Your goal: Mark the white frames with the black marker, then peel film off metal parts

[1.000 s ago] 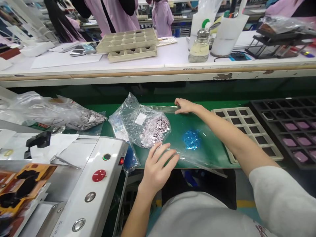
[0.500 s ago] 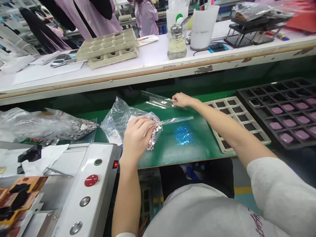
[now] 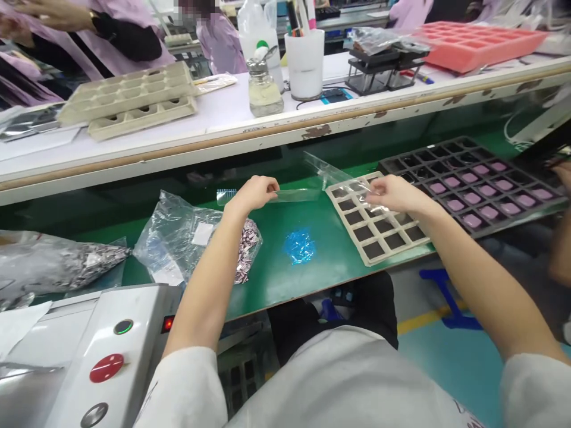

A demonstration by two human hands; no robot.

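My left hand (image 3: 257, 192) is closed on a narrow transparent plastic strip (image 3: 297, 195) above the green bench. Blue marks show at the strip's left end. Over the beige tray (image 3: 373, 251), my right hand (image 3: 392, 195) pinches a thin transparent plastic film (image 3: 328, 169), which stretches up and to the left of the fingers. Dark squares fill the tray's compartments. Between my arms lies a pile of small shiny blue pieces (image 3: 300, 246). Behind my left forearm, partly hidden, a transparent bag (image 3: 166, 235) spills many small pinkish and silvery pieces (image 3: 250, 246).
A black tray (image 3: 477, 178) with several pink blocks stands at right. The white machine (image 3: 134, 333) with buttons is at lower left, near another filled bag (image 3: 66, 261). A raised shelf (image 3: 214, 128) crosses ahead, bearing a glass bottle (image 3: 264, 95) and a pen cup (image 3: 306, 62). People stand beyond.
My left hand has gone from over the small pieces to farther forward on the bench, still with the strip. My right hand has moved right, over the beige tray, with the film. The view has shifted right.
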